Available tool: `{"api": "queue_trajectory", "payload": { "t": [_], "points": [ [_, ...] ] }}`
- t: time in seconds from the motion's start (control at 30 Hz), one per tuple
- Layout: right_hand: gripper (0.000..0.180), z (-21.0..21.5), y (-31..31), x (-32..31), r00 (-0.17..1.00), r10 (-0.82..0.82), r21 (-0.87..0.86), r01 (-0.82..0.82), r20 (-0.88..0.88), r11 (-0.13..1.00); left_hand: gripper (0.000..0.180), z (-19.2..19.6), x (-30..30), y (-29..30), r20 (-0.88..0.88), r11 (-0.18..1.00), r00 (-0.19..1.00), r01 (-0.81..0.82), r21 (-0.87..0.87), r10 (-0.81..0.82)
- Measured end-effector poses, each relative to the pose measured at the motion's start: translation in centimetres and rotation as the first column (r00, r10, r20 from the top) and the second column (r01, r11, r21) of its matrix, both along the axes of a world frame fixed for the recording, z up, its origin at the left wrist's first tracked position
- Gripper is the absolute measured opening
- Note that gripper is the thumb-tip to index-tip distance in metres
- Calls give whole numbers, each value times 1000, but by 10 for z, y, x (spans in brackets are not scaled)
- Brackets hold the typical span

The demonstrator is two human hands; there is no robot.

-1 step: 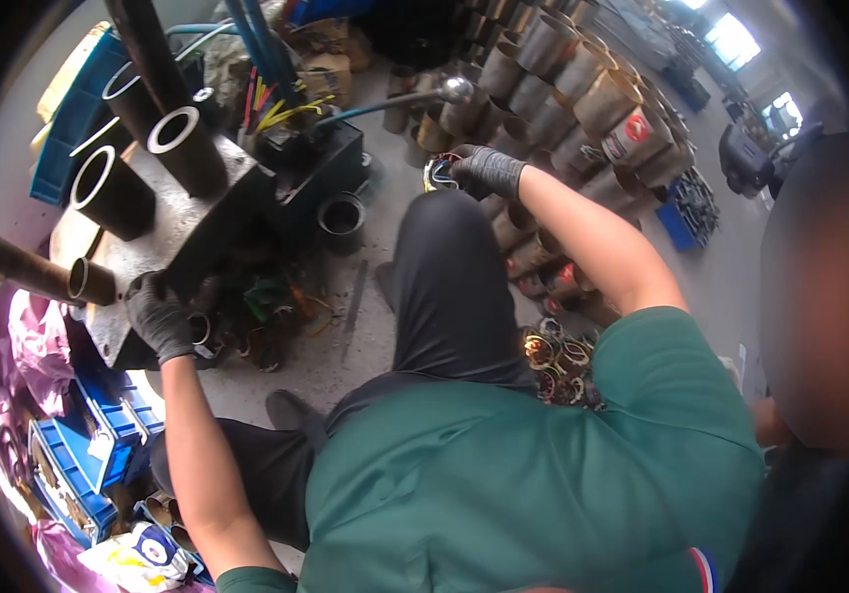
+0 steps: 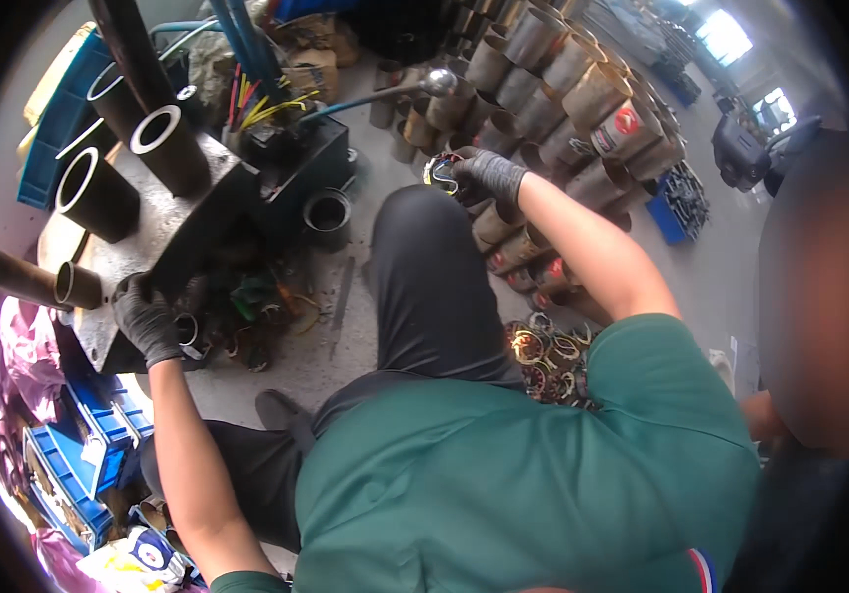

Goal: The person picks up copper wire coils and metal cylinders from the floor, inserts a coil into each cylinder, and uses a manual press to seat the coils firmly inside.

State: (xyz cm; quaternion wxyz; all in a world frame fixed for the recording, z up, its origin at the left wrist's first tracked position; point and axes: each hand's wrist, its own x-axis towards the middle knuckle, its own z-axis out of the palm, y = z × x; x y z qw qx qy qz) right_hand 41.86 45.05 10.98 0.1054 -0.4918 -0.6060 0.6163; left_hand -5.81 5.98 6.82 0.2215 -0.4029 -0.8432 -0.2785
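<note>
My left hand (image 2: pixel 148 321), in a black glove, grips the lower edge of a grey metal plate (image 2: pixel 182 232) on a machine. Dark steel tubes (image 2: pixel 167 143) stick out of that plate, and a small metal ring (image 2: pixel 187 329) lies just beside the hand. Stretched forward over my black-trousered knee (image 2: pixel 434 287), my right hand (image 2: pixel 491 176), also gloved, is closed on a small ring (image 2: pixel 441 170) with coloured strands on it. Rows of brown metal sleeves (image 2: pixel 543 89) begin right by that hand.
A lever with a round knob (image 2: pixel 439 81) reaches over the black machine block (image 2: pixel 296 158). A black cup (image 2: pixel 327 212) stands on the floor. Shiny rings (image 2: pixel 543 351) are piled by my right hip. Blue crates (image 2: pixel 79 465) sit lower left. Another person (image 2: pixel 819 296) stands at the right.
</note>
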Motion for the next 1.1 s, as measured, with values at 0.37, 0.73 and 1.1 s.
{"api": "queue_trajectory", "payload": {
  "t": [0.37,0.73,1.1],
  "points": [
    [42,-89,-134,278,823,-527,-114,556,210,823,15,-19,22,-2,137,934,925,356,19,-356],
    [65,-183,-187,471,434,-654,201,718,620,667,21,-87,17,-18,514,882,793,451,-136,-326],
    [64,-203,-236,488,187,-340,303,203,922,931,41,-139,0,-52,925,905,374,413,-103,-66]
  ]
}}
